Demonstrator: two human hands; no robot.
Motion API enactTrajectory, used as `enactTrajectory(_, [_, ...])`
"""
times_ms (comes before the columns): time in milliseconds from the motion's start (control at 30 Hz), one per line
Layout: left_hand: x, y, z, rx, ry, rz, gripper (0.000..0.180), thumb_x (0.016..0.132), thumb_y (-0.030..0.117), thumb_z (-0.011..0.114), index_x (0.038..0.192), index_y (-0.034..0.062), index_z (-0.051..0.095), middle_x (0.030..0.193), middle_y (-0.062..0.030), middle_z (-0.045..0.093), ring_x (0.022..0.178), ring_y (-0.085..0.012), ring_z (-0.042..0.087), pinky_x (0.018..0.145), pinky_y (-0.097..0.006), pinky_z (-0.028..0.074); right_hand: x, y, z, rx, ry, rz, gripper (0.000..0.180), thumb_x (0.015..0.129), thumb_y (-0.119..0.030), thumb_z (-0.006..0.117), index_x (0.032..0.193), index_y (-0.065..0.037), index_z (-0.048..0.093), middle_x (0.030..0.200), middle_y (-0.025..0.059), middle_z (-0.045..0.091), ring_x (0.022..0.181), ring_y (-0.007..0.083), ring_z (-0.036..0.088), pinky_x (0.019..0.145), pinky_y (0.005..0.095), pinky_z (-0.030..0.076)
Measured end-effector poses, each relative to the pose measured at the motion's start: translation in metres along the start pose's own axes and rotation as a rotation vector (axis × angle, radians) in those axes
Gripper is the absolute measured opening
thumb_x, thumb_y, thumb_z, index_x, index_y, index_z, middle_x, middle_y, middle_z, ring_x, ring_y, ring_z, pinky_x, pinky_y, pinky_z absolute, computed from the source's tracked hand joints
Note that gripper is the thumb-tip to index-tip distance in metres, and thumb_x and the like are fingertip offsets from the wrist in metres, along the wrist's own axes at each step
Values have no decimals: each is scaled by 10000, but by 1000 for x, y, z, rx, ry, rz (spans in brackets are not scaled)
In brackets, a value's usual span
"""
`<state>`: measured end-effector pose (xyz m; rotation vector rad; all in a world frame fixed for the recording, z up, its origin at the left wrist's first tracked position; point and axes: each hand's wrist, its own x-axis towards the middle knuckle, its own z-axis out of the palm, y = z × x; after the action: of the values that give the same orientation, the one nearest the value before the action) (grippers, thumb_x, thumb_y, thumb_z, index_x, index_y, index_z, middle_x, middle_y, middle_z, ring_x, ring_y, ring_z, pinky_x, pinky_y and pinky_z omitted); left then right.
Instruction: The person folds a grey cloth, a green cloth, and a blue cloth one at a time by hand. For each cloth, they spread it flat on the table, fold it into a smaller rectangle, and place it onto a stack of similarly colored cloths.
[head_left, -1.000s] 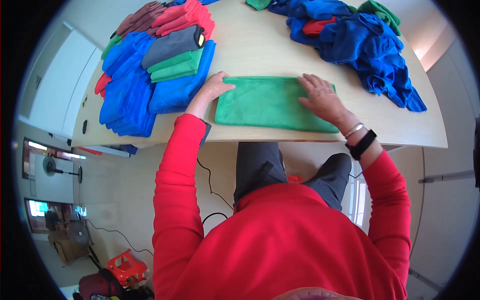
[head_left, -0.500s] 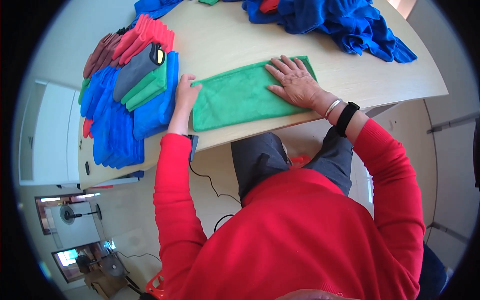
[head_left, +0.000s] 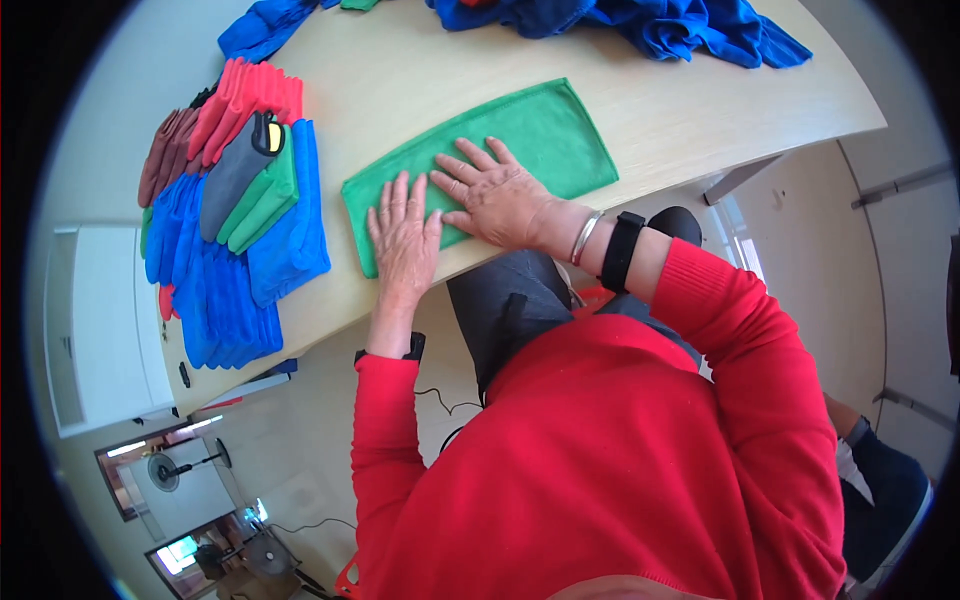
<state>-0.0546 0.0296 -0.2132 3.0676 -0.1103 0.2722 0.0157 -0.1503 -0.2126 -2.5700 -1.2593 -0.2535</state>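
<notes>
There are two hands (head_left: 403, 245) (head_left: 497, 205), one flat green cloth (head_left: 545, 140) beneath, one grey cloth (head_left: 229, 192) at ten o'clock, two black wristbands (head_left: 622, 250), one bracelet (head_left: 586, 238).

A green cloth (head_left: 548, 142), a flat rectangle with hemmed edges, lies lengthwise along the near edge of the table (head_left: 700, 110).

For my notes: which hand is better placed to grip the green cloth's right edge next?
Likely the right hand: it rests on the green cloth, nearer that edge than the left hand.

Matt cloth (head_left: 550, 140), smooth tabletop (head_left: 690, 115), perhaps wooden
</notes>
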Motion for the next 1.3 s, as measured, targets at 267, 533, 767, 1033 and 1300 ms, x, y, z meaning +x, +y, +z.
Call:
enactTrajectory(267, [-9,-22,-1,-13,-18,-234,566,954,427,371,1440,145,300,1502,-123,236,1393,-317,184,1104,-516,144,-19,77,-14,-150,48,244,592,938,-498,377,1412,-144,358,1465,74,339,1372,295,260,1110,493,189])
enactTrajectory(533, [5,-20,-30,88,-90,-201,564,956,439,370,1431,140,316,1501,-133,238,1392,-321,187,1094,-542,159,-24,108,-33,-352,20,371,597,931,-495,392,1413,-145,354,1468,77,331,1368,313,266,1109,507,189])
enactTrajectory(767, [42,1,-15,15,-89,22,571,951,446,388,1434,151,309,1503,-121,239,1392,-323,188,1086,-579,154,22,34,-15,-23,-116,94,618,916,-517,402,1408,-146,363,1460,91,338,1368,314,260,1113,509,177])
enactTrajectory(1033, [37,-25,4,-15,-70,-177,603,942,497,370,1445,174,291,1515,-103,216,1395,-323,181,1080,-600,144,29,64,-15,-90,-129,188,626,920,-545,362,1415,-162,354,1462,84,336,1369,296,262,1115,503,175])
enactTrajectory(1300, [22,-68,11,-44,-47,-350,616,944,523,334,1457,188,263,1511,-99,233,1395,-295,200,1098,-501,163,7,97,-15,-146,-11,257,603,932,-532,329,1399,-155,372,1432,84,374,1351,292,284,1090,498,212])
